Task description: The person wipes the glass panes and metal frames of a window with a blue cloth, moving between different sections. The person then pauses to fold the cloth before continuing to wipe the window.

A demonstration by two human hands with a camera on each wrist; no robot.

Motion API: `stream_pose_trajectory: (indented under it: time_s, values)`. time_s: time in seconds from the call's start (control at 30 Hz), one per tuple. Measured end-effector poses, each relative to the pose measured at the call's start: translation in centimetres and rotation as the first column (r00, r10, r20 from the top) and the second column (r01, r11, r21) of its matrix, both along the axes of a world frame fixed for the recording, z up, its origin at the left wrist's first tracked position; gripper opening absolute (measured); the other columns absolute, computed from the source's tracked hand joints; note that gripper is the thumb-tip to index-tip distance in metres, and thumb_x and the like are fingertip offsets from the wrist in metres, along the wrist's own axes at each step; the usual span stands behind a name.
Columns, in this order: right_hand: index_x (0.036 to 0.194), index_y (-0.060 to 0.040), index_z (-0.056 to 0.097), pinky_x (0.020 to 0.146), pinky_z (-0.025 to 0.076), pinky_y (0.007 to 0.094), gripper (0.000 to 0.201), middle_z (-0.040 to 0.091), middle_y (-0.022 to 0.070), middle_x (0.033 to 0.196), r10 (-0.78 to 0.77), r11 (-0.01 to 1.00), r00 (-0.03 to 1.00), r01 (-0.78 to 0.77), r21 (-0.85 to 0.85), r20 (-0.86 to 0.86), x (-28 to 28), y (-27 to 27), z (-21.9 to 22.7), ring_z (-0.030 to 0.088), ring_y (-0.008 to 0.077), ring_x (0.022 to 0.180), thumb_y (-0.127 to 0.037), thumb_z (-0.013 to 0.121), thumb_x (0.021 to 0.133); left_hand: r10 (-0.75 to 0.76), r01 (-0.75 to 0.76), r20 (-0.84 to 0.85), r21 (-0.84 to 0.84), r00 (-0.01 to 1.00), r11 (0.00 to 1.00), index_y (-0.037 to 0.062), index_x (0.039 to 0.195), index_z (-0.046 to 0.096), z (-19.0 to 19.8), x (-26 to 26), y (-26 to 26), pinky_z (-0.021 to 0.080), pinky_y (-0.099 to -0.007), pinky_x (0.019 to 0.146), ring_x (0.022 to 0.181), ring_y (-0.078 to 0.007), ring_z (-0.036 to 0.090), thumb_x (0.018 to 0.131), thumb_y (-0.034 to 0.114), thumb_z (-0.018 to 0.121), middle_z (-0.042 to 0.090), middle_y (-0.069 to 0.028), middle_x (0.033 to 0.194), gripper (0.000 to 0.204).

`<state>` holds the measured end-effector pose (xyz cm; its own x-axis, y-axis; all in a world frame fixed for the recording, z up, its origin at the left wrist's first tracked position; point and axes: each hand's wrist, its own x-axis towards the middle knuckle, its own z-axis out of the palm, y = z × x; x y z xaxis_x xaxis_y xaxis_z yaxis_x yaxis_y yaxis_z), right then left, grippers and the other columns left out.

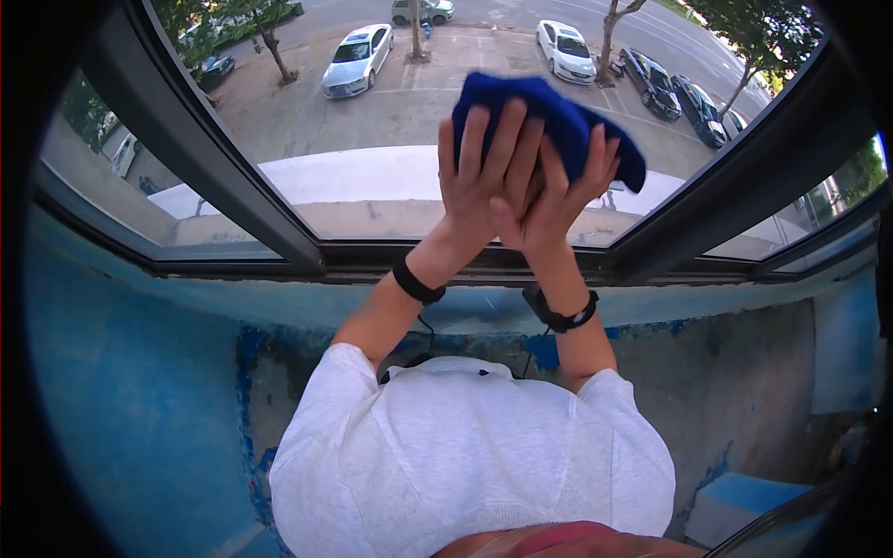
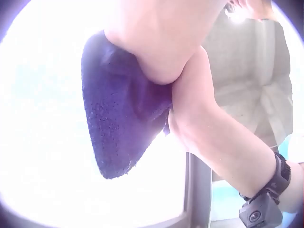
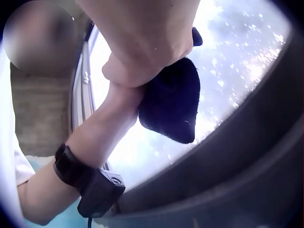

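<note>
A folded blue cloth lies up against the window pane, under both hands. My left hand presses flat on its left part with the fingers pointing upward. Beside it and partly overlapping, my right hand rests on the right part, fingers spread and slightly bent. The two thumbs and palms cross low on the cloth. In the left wrist view a loose corner of the blue cloth hangs below the palm. The right wrist view shows the cloth dark against the bright glass.
Dark window frame bars slant on either side of the pane, and a sill runs below it. Through the glass are parked cars and trees. A blue painted wall is at left. Both wrists wear black straps with cameras.
</note>
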<state>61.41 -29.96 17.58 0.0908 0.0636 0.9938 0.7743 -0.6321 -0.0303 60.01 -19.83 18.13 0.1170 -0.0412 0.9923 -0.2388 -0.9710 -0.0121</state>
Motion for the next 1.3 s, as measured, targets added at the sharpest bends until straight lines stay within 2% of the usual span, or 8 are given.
stream_pose_trajectory:
  time_s: [0.1, 0.2, 0.43, 0.53, 0.8, 0.9, 1.2, 1.3]
  values:
    - [0.135, -0.0135, 0.054, 0.111, 0.013, 0.0613, 0.074, 0.033, 0.0309, 0.148, 0.026, 0.999, 0.992, -0.03, 0.03, 0.122, 0.9, 1.0, 7.4, 0.026, 0.0489, 0.139, -0.07, 0.046, 0.088, -0.067, 0.079, 0.127, -0.089, 0.99, 0.993, 0.0171, 0.131, 0.062, 8.0, 0.6, 0.3, 0.015, -0.0532, 0.119, 0.145, -0.0331, 0.031, 0.089, 0.04, 0.059, 0.045, -0.0053, 0.151, 0.047]
    - [0.135, -0.0145, 0.054, 0.111, 0.013, 0.062, 0.075, 0.032, 0.0311, 0.149, 0.008, 1.0, 0.997, -0.01, 0.021, 0.082, 0.5, 1.4, 5.7, 0.024, 0.0493, 0.14, -0.072, 0.047, 0.087, -0.001, 0.009, 0.129, -0.056, 0.992, 0.998, 0.0186, 0.129, 0.064, 6.7, 0.7, 1.0, 0.016, -0.0533, 0.118, 0.145, -0.0329, 0.031, 0.09, 0.041, 0.059, 0.046, -0.0048, 0.151, 0.045]
    - [0.142, -0.0132, 0.043, 0.11, 0.006, 0.0703, 0.072, 0.007, 0.0318, 0.156, -0.061, 0.981, 0.951, 0.001, -0.194, -0.303, -3.3, 1.5, -15.5, 0.008, 0.0556, 0.142, -0.057, 0.06, 0.087, 0.018, 0.0, -0.126, 0.14, 0.992, 0.99, 0.0154, 0.136, 0.054, -15.8, -1.9, 3.5, 0.013, -0.0636, 0.117, 0.15, -0.0366, 0.012, 0.091, 0.035, 0.058, 0.029, -0.0084, 0.159, 0.049]
    - [0.139, -0.0046, 0.041, 0.111, 0.002, 0.0699, 0.067, 0.011, 0.0366, 0.152, 0.083, 0.991, 0.914, -0.118, -0.064, -0.397, -4.8, 2.2, -15.9, 0.006, 0.0551, 0.143, -0.048, 0.056, 0.091, -0.091, 0.099, -0.237, 0.02, 0.967, 0.995, 0.0118, 0.139, 0.049, -16.5, -3.6, 2.9, 0.013, -0.0642, 0.117, 0.151, -0.0369, 0.009, 0.092, 0.034, 0.058, 0.025, -0.0102, 0.16, 0.053]
    - [0.135, -0.0045, 0.051, 0.112, 0.012, 0.0623, 0.068, 0.033, 0.0296, 0.149, 0.055, 0.998, 0.997, -0.053, -0.03, 0.054, -1.6, 4.5, 5.6, 0.023, 0.0496, 0.141, -0.055, 0.053, 0.091, -0.016, 0.019, 0.025, -0.139, 1.0, 0.99, 0.0156, 0.134, 0.058, 4.8, -1.1, 3.8, 0.009, -0.0561, 0.12, 0.148, -0.0353, 0.024, 0.092, 0.041, 0.057, 0.041, -0.0081, 0.154, 0.049]
    - [0.134, -0.0052, 0.053, 0.112, 0.014, 0.0601, 0.068, 0.03, 0.0305, 0.151, 0.041, 0.998, 0.993, -0.035, -0.055, 0.108, -0.7, 5.2, 7.4, 0.023, 0.0492, 0.141, -0.058, 0.052, 0.091, 0.028, -0.009, 0.121, -0.153, 0.992, 0.988, 0.0177, 0.134, 0.06, 7.1, -0.5, 4.6, 0.008, -0.0553, 0.12, 0.148, -0.0339, 0.025, 0.092, 0.042, 0.056, 0.043, -0.0071, 0.153, 0.048]
    - [0.136, -0.0039, 0.047, 0.11, 0.006, 0.0692, 0.061, 0.016, 0.037, 0.152, 0.024, 0.989, 0.973, -0.057, -0.139, -0.228, -4.5, 5.6, -17.5, 0.01, 0.0567, 0.142, -0.044, 0.057, 0.091, 0.048, -0.035, -0.173, 0.08, 0.984, 0.996, 0.0091, 0.145, 0.041, -19.3, -3.2, 6.8, 0.014, -0.0678, 0.114, 0.149, -0.0465, 0.006, 0.094, 0.029, 0.055, 0.015, -0.0152, 0.162, 0.057]
    - [0.136, -0.0044, 0.047, 0.111, 0.005, 0.07, 0.059, 0.016, 0.0374, 0.152, 0.056, 0.989, 0.938, -0.1, -0.11, -0.342, -5.2, 6.2, -17.5, 0.008, 0.0577, 0.142, -0.037, 0.062, 0.09, 0.075, -0.033, -0.235, 0.178, 0.969, 0.983, 0.0, 0.151, 0.026, -19.1, -4.0, 7.1, 0.015, -0.0747, 0.109, 0.146, -0.0535, 0.004, 0.099, 0.027, 0.047, 0.009, -0.0255, 0.161, 0.062]
